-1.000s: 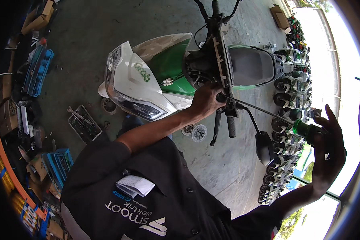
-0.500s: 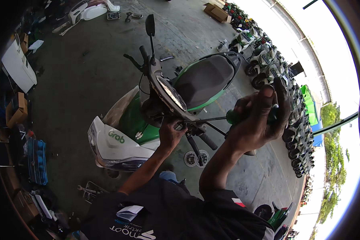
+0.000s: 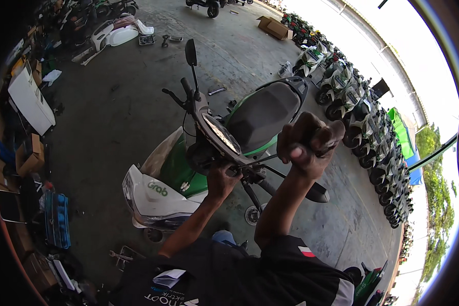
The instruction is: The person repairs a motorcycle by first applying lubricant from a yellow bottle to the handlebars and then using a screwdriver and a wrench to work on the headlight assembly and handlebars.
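A white and green scooter stands before me, its dark seat (image 3: 265, 115) facing away and its handlebar cover (image 3: 209, 130) with the dashboard (image 3: 221, 133) at the centre. My right hand (image 3: 311, 145) is raised right of the handlebar, closed round a screwdriver whose handle is mostly hidden. The thin screwdriver shaft (image 3: 260, 161) points left to the handlebar's near side. There my left hand (image 3: 223, 182) has its fingers closed against the cover by the shaft's tip, which is hidden. The white front panel (image 3: 160, 199) lies below and left of that hand.
Rows of parked scooters (image 3: 364, 122) line the right side. A cardboard box (image 3: 274, 27) stands at the far side. Along the left are a blue bag (image 3: 57, 219), another carton (image 3: 29, 154) and a white panel (image 3: 30, 99). A mirror (image 3: 190, 52) rises from the far grip.
My right hand has turned, its raised fingers now curled into a fist round the screwdriver handle, a little nearer the handlebar. My left hand stays at the cover. The view has tilted up slightly.
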